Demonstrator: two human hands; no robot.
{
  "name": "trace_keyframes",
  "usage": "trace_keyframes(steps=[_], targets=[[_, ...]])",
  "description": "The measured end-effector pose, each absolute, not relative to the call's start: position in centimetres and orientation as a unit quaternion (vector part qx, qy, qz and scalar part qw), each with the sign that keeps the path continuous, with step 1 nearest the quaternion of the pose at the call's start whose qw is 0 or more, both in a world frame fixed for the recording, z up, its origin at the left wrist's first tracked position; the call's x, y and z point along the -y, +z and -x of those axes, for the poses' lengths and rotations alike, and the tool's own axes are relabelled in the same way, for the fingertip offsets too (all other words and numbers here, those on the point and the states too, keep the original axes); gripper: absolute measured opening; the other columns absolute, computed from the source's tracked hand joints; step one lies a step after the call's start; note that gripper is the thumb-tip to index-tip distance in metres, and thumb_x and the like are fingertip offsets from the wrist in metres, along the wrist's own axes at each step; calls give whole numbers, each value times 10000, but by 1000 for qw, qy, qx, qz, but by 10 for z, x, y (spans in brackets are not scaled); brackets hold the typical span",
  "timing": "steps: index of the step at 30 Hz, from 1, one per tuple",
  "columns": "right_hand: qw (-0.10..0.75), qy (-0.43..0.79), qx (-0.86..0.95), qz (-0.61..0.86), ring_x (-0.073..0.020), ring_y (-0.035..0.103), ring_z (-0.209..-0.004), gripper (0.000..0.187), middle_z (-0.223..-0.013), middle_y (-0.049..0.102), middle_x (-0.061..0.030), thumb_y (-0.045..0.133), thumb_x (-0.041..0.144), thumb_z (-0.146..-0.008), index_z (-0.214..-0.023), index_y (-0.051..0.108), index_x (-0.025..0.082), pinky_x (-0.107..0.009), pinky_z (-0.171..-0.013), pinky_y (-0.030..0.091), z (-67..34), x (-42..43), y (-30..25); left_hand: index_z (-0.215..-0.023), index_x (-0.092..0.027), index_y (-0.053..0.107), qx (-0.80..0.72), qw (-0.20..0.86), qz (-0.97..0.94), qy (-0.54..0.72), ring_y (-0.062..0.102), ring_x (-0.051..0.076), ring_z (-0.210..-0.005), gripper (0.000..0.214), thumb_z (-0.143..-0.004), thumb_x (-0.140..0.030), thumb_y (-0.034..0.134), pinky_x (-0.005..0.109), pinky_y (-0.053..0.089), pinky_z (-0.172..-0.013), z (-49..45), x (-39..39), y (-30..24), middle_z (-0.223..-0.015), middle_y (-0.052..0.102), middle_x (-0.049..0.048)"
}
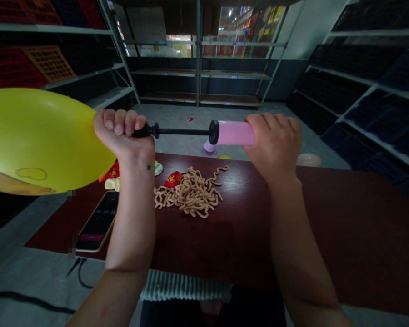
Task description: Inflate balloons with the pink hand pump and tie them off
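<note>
A big yellow balloon [34, 138] fills the left of the view, inflated. My left hand [122, 131] is closed round its neck and the black end of a hand pump, at the balloon's right side. The pump's thin black rod [182, 131] runs right to a pink cylinder [235, 133]. My right hand [276, 141] is wrapped round the right part of that pink cylinder. Both hands hang above a dark red table [327, 218].
On the table lie a heap of tan uninflated balloons [191, 193], red and pale balloons [173, 179], and a phone [98, 221] near the left edge. Metal shelves stand behind and at both sides. Small balloons [209, 146] lie on the floor beyond.
</note>
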State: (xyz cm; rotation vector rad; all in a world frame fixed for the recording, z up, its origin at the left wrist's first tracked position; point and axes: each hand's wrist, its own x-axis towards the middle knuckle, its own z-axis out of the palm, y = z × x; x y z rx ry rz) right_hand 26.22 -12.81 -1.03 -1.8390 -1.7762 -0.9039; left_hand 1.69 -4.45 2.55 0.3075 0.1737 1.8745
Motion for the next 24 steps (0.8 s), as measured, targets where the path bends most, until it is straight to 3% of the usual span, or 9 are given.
trace_keyframes(steps=[5,10,20,24], targets=[[202,-317,621,687,-260,542,-984,233,-1026,649,-88,498,268,-912,-1110,598,196,-391,-847,337,-266,133,-6,-618,-206,182,-26,578,-98,810,207,56,-280,409,-1004,-179,315,240,171,-400,-13,39,27,-362,212,-94],[191,-308,617,699,-258,535,-987,258,-1029,644,-118,439,236,-933,-1131,583,158,-400,-854,333,-263,135,-5,-622,-214,194,1,574,-121,810,238,46,-275,414,-1023,-206,299,237,181,-395,-20,38,23,-354,243,-104],[174,-321,642,674,-267,542,-933,233,-957,619,-120,396,152,-923,-1078,568,133,-406,-813,339,-236,130,-9,-600,-210,190,-8,591,-161,791,211,66,-324,457,-1051,-215,268,251,174,-424,-48,51,16,-414,193,-87],[177,-288,671,660,-265,547,-894,213,-924,625,-121,418,142,-903,-1045,576,142,-400,-797,338,-221,126,-15,-578,-199,181,-71,574,-195,792,154,78,-337,502,-1045,-285,345,251,179,-410,-70,61,13,-430,141,-78]])
